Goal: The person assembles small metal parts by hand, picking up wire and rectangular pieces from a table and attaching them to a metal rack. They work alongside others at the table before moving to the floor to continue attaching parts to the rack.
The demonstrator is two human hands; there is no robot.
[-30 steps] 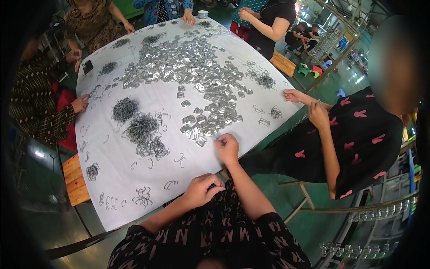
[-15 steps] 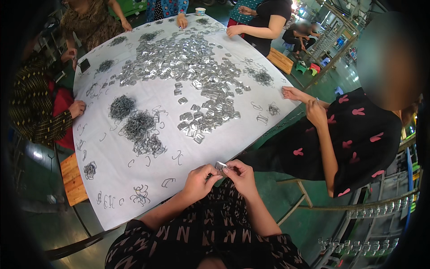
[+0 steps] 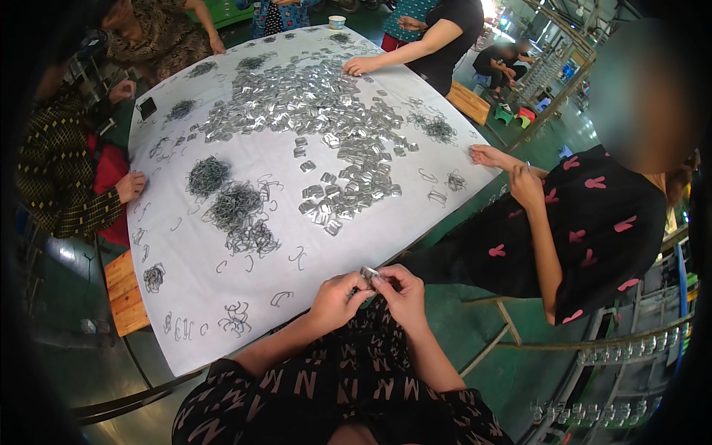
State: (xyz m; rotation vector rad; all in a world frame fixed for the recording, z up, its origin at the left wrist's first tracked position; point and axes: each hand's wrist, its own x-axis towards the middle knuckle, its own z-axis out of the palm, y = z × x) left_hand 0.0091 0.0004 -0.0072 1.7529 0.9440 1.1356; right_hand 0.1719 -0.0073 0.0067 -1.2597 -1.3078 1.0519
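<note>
My left hand (image 3: 337,299) and my right hand (image 3: 399,291) meet at the near edge of the white table (image 3: 222,311), pinching one small silver metal clip (image 3: 368,275) between their fingertips. Just beyond them lies a heap of the same silver clips (image 3: 348,189). To its left sit tangled piles of grey wire hooks (image 3: 233,211), and loose hooks (image 3: 236,317) are scattered near my left forearm.
Several other people sit round the table: one in a black dress with pink marks (image 3: 586,230) on my right, one in a dark checked top (image 3: 63,178) on the left, others at the far side. A wooden bench (image 3: 126,293) stands below the left edge. Metal racks (image 3: 630,356) stand at right.
My right hand has drawn back from the clip heap to the table's near edge and joined my left hand, and both now grip one clip.
</note>
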